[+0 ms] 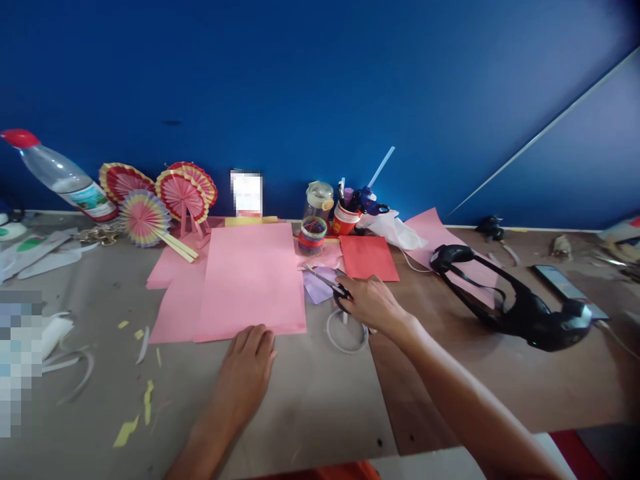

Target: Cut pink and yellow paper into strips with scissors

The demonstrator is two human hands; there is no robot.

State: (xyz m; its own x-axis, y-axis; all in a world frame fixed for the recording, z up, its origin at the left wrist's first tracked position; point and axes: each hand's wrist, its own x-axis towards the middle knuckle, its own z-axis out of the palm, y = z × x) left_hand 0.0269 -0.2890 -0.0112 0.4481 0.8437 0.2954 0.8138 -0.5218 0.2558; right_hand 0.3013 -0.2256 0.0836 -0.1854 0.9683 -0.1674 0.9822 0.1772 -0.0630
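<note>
Scissors [329, 283] with black handles are in the right hand [374, 303] in the head view, its fingers closed about the handles and the blades pointing away to the left over purple paper [316, 291]. The left hand [250, 357] lies palm down and holds nothing, its fingertips resting on the near edge of the top pink sheet [253, 280], which overlaps more pink paper [177, 310] on its left. Red paper [370, 259] lies just beyond the right hand, and a pale ring [347, 351] lies just below the scissors. Behind the purple paper stand a jar [312, 241] with colored bands around it and a red cup [344, 220] of tools. Folded paper fans [145, 219] lean at the far left, near a tilted plastic bottle [63, 177].
</note>
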